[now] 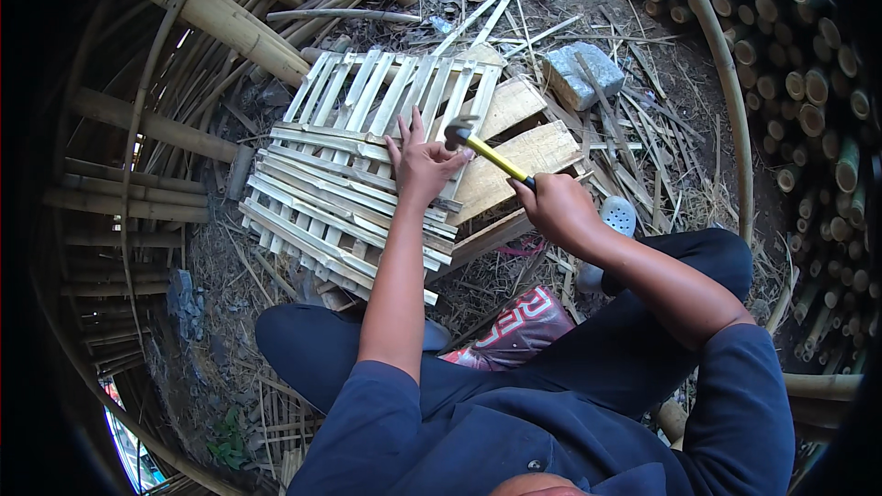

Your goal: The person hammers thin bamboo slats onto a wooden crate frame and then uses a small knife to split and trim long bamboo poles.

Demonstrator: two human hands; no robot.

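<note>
My right hand (559, 208) is wrapped round the black end of a hammer (496, 160) with a yellow and black handle. The hammer's metal head is just above the fingertips of my left hand (424, 163). My left thumb and forefinger are pinched together at the edge of the bamboo slats, the other fingers stretched upward; what the pinch holds is too small to make out. Under that hand lies a panel of pale split-bamboo slats (345, 101), with several more slats (322, 211) laid across it. The panel rests on a wooden board stand (528, 149).
A grey stone block (583, 75) sits beyond the boards. Cut green bamboo poles (813, 87) are stacked at the right, and bamboo poles (211, 18) frame the left. Split strips litter the ground. A printed red and white bag (519, 331) lies between my legs, near a grey clog (618, 217).
</note>
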